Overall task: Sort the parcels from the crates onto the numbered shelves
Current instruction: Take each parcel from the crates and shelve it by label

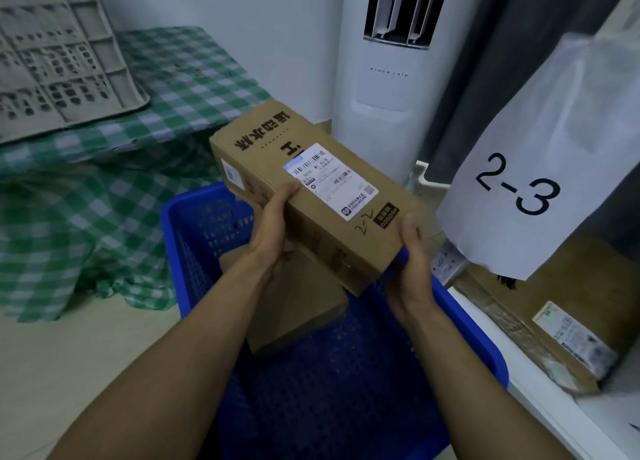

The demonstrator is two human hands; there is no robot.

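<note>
Cardboard parcel with barcode label in the grip of both hands, beside "2-3" sign.

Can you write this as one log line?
left hand, right hand: grip long box | below: blue crate | inside: second parcel | shelf sign: 2-3

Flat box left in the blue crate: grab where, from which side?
From above, likely: crate walls block its sides. The flat box lies broad face up; grip across its two side edges at the near end, clear of the held box.
</note>
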